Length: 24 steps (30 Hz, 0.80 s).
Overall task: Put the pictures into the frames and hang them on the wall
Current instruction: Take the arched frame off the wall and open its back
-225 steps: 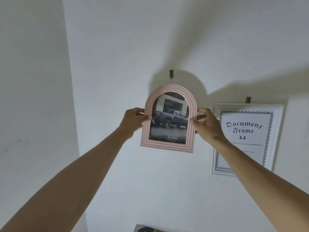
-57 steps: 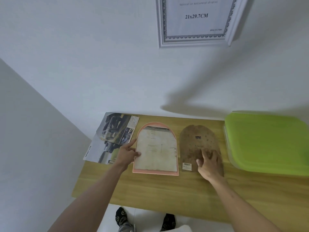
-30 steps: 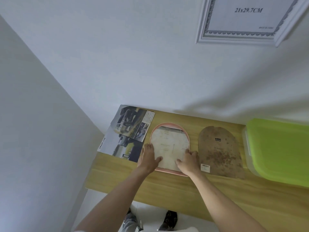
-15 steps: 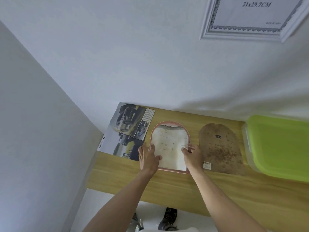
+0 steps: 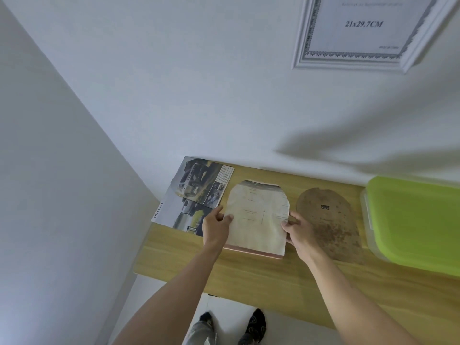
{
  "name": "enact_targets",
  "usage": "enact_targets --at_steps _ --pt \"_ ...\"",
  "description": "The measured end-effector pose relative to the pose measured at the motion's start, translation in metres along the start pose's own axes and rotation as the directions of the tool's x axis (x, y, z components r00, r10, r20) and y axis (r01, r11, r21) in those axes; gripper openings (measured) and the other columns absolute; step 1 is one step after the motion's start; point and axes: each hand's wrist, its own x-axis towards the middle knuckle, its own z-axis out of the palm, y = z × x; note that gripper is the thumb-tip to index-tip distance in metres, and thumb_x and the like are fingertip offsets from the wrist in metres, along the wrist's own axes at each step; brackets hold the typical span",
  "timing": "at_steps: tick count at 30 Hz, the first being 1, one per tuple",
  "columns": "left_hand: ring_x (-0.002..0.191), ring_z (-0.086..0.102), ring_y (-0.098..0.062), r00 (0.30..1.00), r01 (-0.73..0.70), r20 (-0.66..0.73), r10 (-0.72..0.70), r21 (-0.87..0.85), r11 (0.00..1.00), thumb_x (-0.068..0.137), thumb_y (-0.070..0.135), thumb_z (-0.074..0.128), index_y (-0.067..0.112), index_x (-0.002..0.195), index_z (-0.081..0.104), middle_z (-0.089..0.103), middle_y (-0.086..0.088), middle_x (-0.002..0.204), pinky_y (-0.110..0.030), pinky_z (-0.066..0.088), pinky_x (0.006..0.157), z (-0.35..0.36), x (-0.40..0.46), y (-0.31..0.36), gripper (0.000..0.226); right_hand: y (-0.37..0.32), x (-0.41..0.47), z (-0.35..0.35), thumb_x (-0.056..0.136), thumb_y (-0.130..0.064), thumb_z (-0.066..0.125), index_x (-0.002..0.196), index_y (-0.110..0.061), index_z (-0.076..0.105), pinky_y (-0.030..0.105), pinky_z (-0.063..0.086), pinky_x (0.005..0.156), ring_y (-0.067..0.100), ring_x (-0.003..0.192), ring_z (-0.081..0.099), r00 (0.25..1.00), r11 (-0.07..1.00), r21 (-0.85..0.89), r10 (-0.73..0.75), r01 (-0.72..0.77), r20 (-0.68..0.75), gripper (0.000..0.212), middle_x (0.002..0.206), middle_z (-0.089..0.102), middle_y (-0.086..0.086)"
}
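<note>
On the wooden surface (image 5: 249, 277) the pink frame (image 5: 251, 252) lies face down; both grips, left hand (image 5: 216, 229) and right hand (image 5: 298, 232), now pinch the picture (image 5: 257, 217), lifted clear, backing board (image 5: 326, 220) at three o'clock.

Cream arched picture (image 5: 256, 220) over a pink frame (image 5: 251, 251), mottled brown backing board (image 5: 328, 225), lime-green lid (image 5: 413, 220), pale wood table (image 5: 273, 275).

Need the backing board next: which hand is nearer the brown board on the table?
Right. The right hand pinches the cut picture's right edge, beside the brown backing board. The left hand holds its left edge, across the picture from it.
</note>
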Motion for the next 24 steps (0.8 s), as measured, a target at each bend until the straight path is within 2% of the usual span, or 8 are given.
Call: enact_targets --at_steps 3,5,7,10,13,16,19,24 --pt "0.081 0.069 -0.014 0.999 0.022 0.040 -0.023 0.026 0.999 0.086 0.018 0.072 0.015 0.111 0.070 0.072 0.003 0.090 -0.024 0.054 0.064 -0.006 0.002 -0.001 0.025 0.004 -0.006 -0.006 0.094 -0.001 0.062 0.121 -0.023 0.059 0.037 0.057 0.073 0.022 0.090 0.069 0.998 0.994 -0.092 -0.059 0.057 -0.024 0.034 0.104 0.070 0.005" --pt "0.081 0.070 -0.017 0.996 0.030 0.086 -0.034 0.051 0.998 0.083 0.017 0.074 0.015 0.103 0.071 0.073 0.001 0.089 -0.031 0.059 0.069 -0.009 0.000 -0.005 0.020 0.011 -0.012 -0.009 0.092 -0.005 0.066 0.131 -0.014 0.058 0.036 0.056 0.070 0.021 0.080 0.067 0.991 0.975 -0.195 -0.118 0.103 -0.066 0.040 0.099 0.070 0.009" --pt "0.081 0.069 -0.016 0.990 0.016 0.135 -0.029 0.095 0.995 0.082 0.016 0.075 0.014 0.097 0.069 0.073 0.000 0.089 -0.032 0.058 0.070 -0.010 -0.005 -0.009 0.016 0.016 -0.024 -0.013 0.092 -0.005 0.067 0.130 -0.012 0.058 0.033 0.054 0.065 0.018 0.071 0.065 0.981 0.955 -0.271 -0.158 0.122 -0.115 0.040 0.091 0.070 0.009" --pt "0.081 0.068 -0.016 0.976 -0.016 0.219 -0.019 0.156 0.988 0.081 0.013 0.075 0.015 0.091 0.066 0.071 -0.001 0.088 -0.029 0.055 0.068 -0.007 -0.013 -0.017 0.014 0.027 -0.039 -0.024 0.091 -0.008 0.067 0.121 -0.016 0.061 0.041 0.060 0.072 0.019 0.070 0.067 0.970 0.927 -0.353 -0.187 0.123 -0.153 0.032 0.084 0.070 0.006" --pt "0.082 0.070 -0.024 0.950 -0.025 0.310 -0.040 0.202 0.979 0.077 0.008 0.073 0.013 0.082 0.068 0.072 -0.006 0.085 -0.041 0.060 0.074 0.001 -0.025 -0.022 0.008 0.044 -0.053 -0.046 0.087 -0.008 0.071 0.117 -0.015 0.063 0.048 0.060 0.076 0.023 0.075 0.070 0.963 0.922 -0.378 -0.177 0.089 -0.204 0.032 0.089 0.071 0.006" --pt "0.083 0.070 -0.031 0.918 -0.031 0.392 -0.055 0.212 0.977 0.079 0.001 0.069 0.004 0.086 0.068 0.071 -0.015 0.090 -0.042 0.061 0.071 0.019 -0.044 -0.025 0.007 0.059 -0.068 -0.077 0.085 -0.010 0.073 0.113 -0.020 0.064 0.043 0.062 0.071 0.023 0.073 0.071 0.958 0.919 -0.392 -0.151 0.045 -0.243 0.031 0.086 0.071 0.004" --pt "0.082 0.071 -0.030 0.886 -0.033 0.458 -0.073 0.219 0.975 0.080 -0.002 0.066 0.000 0.089 0.066 0.071 -0.016 0.091 -0.042 0.062 0.069 0.046 -0.065 -0.022 0.009 0.071 -0.076 -0.115 0.084 -0.010 0.074 0.115 -0.018 0.063 0.042 0.062 0.071 0.021 0.068 0.068 0.953 0.924 -0.381 -0.123 0.008 -0.277 0.034 0.084 0.071 0.006" --pt "0.081 0.072 -0.030 0.848 -0.036 0.520 -0.099 0.242 0.970 0.081 -0.005 0.066 -0.005 0.092 0.067 0.071 -0.018 0.093 -0.040 0.062 0.066 0.113 -0.102 -0.022 0.011 0.092 -0.089 -0.191 0.085 -0.011 0.073 0.115 -0.016 0.062 0.041 0.062 0.075 0.019 0.076 0.071 0.945 0.915 -0.401 -0.098 -0.038 -0.313 0.033 0.091 0.071 0.002"
